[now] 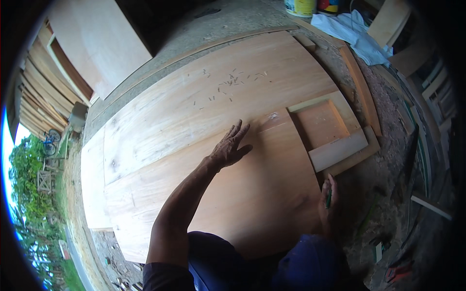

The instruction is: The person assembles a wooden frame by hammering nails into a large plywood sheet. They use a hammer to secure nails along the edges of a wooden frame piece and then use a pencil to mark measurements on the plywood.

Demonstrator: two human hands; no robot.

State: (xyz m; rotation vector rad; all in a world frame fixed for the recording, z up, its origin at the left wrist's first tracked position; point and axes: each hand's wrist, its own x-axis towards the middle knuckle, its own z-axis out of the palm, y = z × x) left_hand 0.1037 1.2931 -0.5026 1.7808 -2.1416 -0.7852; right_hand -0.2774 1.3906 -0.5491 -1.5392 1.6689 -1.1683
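My left hand [230, 148] is over the near plywood sheet [213, 203], fingers outstretched and thumb apart, holding nothing. Whether its palm touches the wood I cannot tell. At the sheet's right edge, my right hand [331, 199] has its fingers closed round a slim green pencil or pen [328, 198]. Just beyond that hand lies a wooden frame [338, 150] with a recessed middle, at the corner of the sheets. The far sheet [165, 111] adjoins the near one along a straight seam. Small dark slivers [233, 81] are scattered on it, too small to name.
An orange-brown wooden strip [360, 89] lies right of the sheets, near a white cloth [352, 36] and a yellow bucket [300, 8]. Boards [43, 82] and a large panel [99, 46] lean at the left. Offcuts and tools lie on the ground at the lower right.
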